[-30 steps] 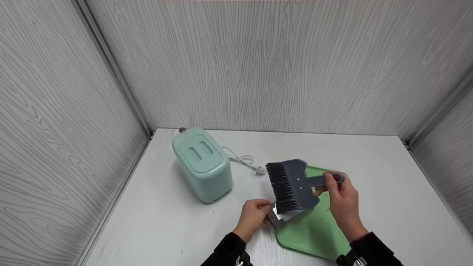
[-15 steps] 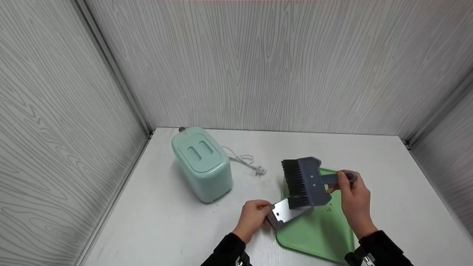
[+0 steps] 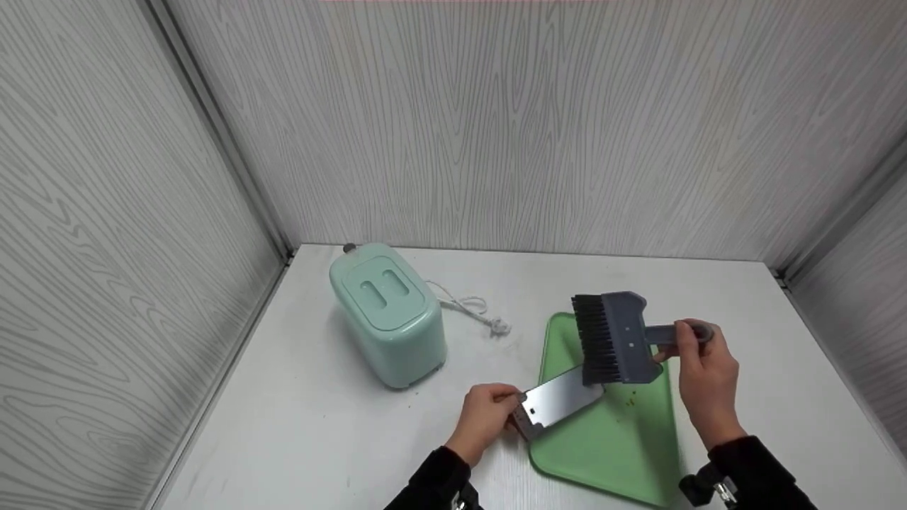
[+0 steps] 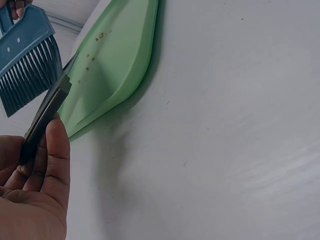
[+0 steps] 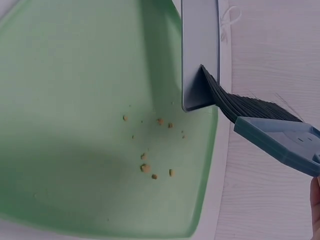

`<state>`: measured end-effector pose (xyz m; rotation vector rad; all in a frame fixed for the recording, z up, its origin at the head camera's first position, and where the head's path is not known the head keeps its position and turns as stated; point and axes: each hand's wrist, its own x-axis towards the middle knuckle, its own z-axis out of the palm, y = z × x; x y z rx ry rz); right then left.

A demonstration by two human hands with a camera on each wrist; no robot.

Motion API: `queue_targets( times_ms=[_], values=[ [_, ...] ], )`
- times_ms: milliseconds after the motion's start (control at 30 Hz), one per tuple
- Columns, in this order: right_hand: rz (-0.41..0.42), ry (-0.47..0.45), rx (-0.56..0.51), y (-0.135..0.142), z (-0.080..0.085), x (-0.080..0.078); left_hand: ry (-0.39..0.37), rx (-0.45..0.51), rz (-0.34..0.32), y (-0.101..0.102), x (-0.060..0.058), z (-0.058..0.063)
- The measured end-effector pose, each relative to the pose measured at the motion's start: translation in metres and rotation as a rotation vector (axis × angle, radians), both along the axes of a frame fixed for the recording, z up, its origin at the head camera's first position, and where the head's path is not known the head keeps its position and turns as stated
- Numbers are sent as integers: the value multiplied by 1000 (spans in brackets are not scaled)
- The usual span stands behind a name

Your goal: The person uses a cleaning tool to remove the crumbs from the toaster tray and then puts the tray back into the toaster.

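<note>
My left hand (image 3: 485, 419) pinches the dark end of a shiny metal crumb tray (image 3: 563, 398), which is tilted over a green tray (image 3: 602, 457). In the left wrist view, thumb and fingers (image 4: 57, 155) lie on either side of that dark end. My right hand (image 3: 711, 382) grips the handle of a grey-blue brush (image 3: 627, 338) with dark bristles. The bristle tips touch the crumb tray's far end, bent against its surface in the right wrist view. Small brown crumbs (image 5: 145, 168) lie scattered on the green tray beneath.
A mint-green toaster (image 3: 390, 319) stands on the white table (image 3: 283, 425) to the left. Its white cord and plug (image 3: 499, 326) lie between it and the green tray. Wood-grain panels (image 3: 496, 127) enclose the table at the back and sides.
My right hand has swept the brush rightward along the crumb tray to its far end, uncovering the metal surface. My left hand and the crumb tray have stayed nearly still.
</note>
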<state>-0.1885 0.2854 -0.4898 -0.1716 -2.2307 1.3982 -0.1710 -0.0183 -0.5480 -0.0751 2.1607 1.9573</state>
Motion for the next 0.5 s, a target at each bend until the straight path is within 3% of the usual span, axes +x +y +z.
queue_targets(
  times_ms=[500],
  values=[
    [-72, 56, 28, 15, 2, -3, -1, 22, -2, 0, 0, -1]
  ],
)
